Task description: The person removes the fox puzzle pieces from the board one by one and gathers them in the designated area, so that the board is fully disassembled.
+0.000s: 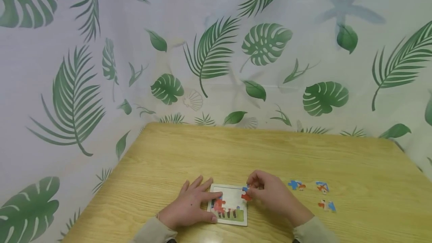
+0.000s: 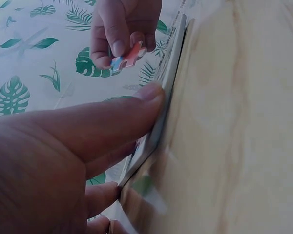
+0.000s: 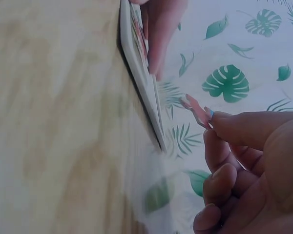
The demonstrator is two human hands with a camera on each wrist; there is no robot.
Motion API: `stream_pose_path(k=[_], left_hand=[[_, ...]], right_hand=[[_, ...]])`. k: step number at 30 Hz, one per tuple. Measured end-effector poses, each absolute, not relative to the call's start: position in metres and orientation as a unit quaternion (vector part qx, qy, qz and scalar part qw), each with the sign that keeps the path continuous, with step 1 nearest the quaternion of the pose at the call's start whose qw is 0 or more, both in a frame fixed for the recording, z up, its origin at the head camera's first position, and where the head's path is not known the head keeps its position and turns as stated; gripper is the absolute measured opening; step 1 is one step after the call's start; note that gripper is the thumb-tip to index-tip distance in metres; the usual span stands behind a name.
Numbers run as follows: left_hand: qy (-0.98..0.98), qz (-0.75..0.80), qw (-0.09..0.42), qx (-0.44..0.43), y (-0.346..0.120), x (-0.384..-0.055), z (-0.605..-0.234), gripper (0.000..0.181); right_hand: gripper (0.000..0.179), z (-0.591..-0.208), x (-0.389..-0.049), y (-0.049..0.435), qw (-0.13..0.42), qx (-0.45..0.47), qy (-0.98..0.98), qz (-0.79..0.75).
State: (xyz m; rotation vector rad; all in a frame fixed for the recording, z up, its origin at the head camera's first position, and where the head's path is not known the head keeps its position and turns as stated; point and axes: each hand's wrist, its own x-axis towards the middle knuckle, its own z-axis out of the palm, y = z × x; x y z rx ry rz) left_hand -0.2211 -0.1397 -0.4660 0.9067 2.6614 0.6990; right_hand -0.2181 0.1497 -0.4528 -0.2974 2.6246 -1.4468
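A small white-rimmed jigsaw tray (image 1: pixel 233 197) lies on the table near its front. Fitted pieces (image 1: pixel 229 214) along its left and bottom show red, green and dark stripes; its upper right part is bare. My left hand (image 1: pixel 190 204) rests at the tray's left side with fingers spread, the thumb at the lower rim and the index finger reaching over the inside. Between thumb and fingertips, my right hand (image 1: pixel 275 197) pinches a red and blue puzzle piece (image 3: pixel 198 112). That piece is held up by the tray's right rim, apart from the tray in the right wrist view.
Three loose spots of puzzle pieces lie right of my right hand: a blue and red one (image 1: pixel 296 185), one at the far right (image 1: pixel 322 187), another nearer (image 1: pixel 327 205). A leaf-patterned curtain (image 1: pixel 216 66) hangs behind the wooden table (image 1: pixel 202 149).
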Motion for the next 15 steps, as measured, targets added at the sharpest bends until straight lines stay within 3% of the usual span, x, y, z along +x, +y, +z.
stream_pose_path(k=[7,15], left_hand=[[0.909,0.244,0.119,0.316,-0.141,-0.221,-0.465,0.074],[0.913,0.251,0.118,0.301,-0.139,-0.221,-0.471,0.092]], right_hand=[[0.018,-0.456,-0.217,0.179,0.082,-0.094,0.866,-0.483],[0.015,-0.457,-0.211,0.205,0.068,-0.067,0.887,-0.452]])
